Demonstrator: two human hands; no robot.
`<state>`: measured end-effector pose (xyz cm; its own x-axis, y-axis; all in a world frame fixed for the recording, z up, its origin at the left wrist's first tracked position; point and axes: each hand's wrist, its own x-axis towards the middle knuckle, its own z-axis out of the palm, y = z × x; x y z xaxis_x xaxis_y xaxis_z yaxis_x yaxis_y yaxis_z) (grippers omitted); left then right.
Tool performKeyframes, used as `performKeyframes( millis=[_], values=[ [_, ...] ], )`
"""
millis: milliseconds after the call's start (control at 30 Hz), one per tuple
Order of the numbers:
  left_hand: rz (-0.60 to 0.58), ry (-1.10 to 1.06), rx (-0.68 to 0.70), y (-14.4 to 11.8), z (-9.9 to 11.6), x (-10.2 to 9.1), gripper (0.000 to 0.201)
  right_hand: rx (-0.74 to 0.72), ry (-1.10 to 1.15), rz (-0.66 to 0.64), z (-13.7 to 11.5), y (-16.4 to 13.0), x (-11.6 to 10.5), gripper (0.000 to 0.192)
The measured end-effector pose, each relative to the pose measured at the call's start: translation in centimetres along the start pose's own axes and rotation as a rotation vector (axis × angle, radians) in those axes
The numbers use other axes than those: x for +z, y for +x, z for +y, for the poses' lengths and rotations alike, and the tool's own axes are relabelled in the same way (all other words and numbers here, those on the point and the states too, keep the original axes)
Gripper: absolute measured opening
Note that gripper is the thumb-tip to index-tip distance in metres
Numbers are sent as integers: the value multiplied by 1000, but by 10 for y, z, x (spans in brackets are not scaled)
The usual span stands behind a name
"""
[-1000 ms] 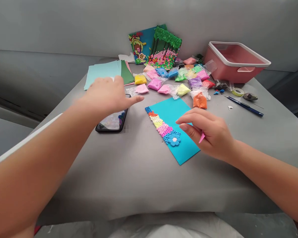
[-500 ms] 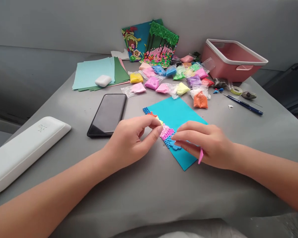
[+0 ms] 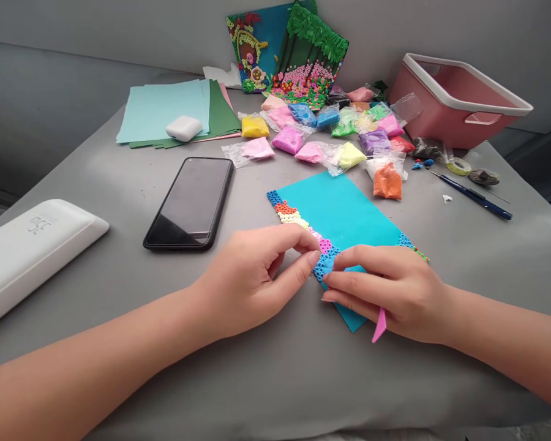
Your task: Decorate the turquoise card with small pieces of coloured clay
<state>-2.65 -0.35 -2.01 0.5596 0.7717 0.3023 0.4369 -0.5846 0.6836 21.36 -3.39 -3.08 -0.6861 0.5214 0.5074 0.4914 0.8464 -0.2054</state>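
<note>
A turquoise sheet (image 3: pixel 344 208) lies slantwise on the grey table, with a band of small clay rings (image 3: pixel 290 213) in blue, orange, cream and pink along its left edge. My left hand (image 3: pixel 257 285) is at that edge, thumb and forefinger pinched together; whatever is between them is too small to make out. Over the sheet's lower part, my right hand (image 3: pixel 399 291) keeps a pink flat-ended tool (image 3: pixel 379 326) tucked in its curled fingers. Its fingertips touch a light blue clay piece (image 3: pixel 329 263) beside the blue rings, partly hidden by them.
A black phone (image 3: pixel 190 205) and a white long device (image 3: pixel 37 251) lie left. Behind are coloured paper sheets (image 3: pixel 160 110), a white case (image 3: pixel 184 128), several clay packets (image 3: pixel 288 139) and two decorated panels (image 3: pixel 310 55). At right are a pink basket (image 3: pixel 431 104) and a blue pen-like tool (image 3: pixel 477 196).
The view has shifted a little. My right fingertips have come down onto the light blue clay piece, closer to my left hand. The pink tool stays in my right hand.
</note>
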Motion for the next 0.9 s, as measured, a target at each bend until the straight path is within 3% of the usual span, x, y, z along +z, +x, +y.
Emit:
performKeyframes(
  millis=[333, 633, 900],
  values=[
    [17, -30, 49, 0, -1, 0, 10, 37, -43, -53, 1, 0, -1, 10],
    [-4, -10, 12, 0, -1, -1, 11, -149, -272, -47, 0, -1, -3, 32],
    [-82, 11, 69, -2, -3, -1, 15, -161, -302, -78, -2, 2, -4, 41]
  ],
)
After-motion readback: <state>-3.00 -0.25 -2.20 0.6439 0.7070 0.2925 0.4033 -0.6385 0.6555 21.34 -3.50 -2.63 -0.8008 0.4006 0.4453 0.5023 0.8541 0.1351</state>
